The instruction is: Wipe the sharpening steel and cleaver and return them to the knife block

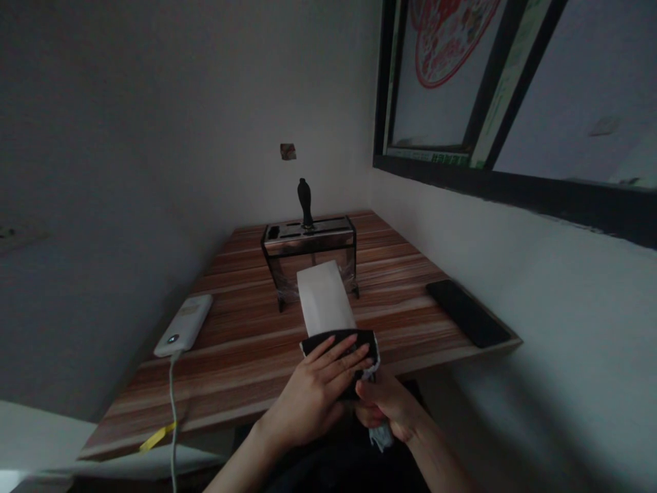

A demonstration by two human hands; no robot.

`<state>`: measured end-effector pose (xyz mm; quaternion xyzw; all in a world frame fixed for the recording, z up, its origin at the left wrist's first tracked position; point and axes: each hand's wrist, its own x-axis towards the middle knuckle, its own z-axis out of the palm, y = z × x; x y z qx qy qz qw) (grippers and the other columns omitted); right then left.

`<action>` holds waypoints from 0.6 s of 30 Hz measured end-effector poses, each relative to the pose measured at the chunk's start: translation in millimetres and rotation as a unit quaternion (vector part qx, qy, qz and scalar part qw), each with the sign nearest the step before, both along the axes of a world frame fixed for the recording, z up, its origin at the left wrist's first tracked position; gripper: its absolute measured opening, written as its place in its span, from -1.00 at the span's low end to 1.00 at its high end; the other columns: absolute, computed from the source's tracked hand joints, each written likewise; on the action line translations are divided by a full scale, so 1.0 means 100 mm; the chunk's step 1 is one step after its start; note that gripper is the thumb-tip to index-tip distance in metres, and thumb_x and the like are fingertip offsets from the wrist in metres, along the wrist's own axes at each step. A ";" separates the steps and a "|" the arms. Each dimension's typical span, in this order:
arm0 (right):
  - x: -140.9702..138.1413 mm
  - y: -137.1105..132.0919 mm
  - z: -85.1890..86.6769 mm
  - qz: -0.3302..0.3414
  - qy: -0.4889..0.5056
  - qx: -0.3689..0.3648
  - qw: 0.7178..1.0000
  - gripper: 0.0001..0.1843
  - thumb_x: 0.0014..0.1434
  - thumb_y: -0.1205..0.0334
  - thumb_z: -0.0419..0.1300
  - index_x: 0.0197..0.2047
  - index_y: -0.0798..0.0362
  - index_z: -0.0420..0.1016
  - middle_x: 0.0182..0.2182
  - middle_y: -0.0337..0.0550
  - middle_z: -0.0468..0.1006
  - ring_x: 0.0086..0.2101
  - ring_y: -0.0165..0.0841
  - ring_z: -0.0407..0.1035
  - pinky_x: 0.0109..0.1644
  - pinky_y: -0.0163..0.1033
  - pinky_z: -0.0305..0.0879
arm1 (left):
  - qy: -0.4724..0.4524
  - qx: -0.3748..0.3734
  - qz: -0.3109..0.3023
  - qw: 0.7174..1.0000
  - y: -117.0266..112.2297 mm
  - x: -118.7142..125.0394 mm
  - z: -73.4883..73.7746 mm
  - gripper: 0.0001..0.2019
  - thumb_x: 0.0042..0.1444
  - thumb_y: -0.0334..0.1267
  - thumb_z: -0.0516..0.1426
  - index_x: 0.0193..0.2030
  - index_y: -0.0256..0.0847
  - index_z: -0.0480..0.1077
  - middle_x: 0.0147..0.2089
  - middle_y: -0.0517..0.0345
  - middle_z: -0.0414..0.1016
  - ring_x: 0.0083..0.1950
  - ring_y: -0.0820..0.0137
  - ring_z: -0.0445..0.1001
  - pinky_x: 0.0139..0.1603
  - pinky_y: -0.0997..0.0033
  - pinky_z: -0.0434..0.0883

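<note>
Black cover [365, 337], the left hand [321, 382] laid flat on top; the right hand [393, 407] grips what looks like grey cloth [380, 436]. Just ahead of both, a white slab [325, 299] juts out.

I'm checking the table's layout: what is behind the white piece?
Behind the white piece stands a metal-topped frame with a black handle on top. The piece covers part of the frame's lower middle, so that part cannot be seen.
</note>
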<state>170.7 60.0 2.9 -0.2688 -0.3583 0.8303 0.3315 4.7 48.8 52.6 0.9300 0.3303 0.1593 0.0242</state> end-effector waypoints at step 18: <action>0.01 -0.03 0.05 0.029 -0.074 -0.010 0.997 -0.52 -0.13 -0.08 0.35 -0.44 0.01 0.15 -0.80 -0.60 0.04 -0.80 -0.68 -0.22 -0.75 -0.47 -0.33 | -0.120 0.093 0.166 0.974 0.80 -0.16 0.24 -0.37 0.13 -0.49 -0.10 0.37 -0.18 -0.10 0.43 0.02 -0.10 0.44 0.31 -0.26 0.37 -0.02 -0.11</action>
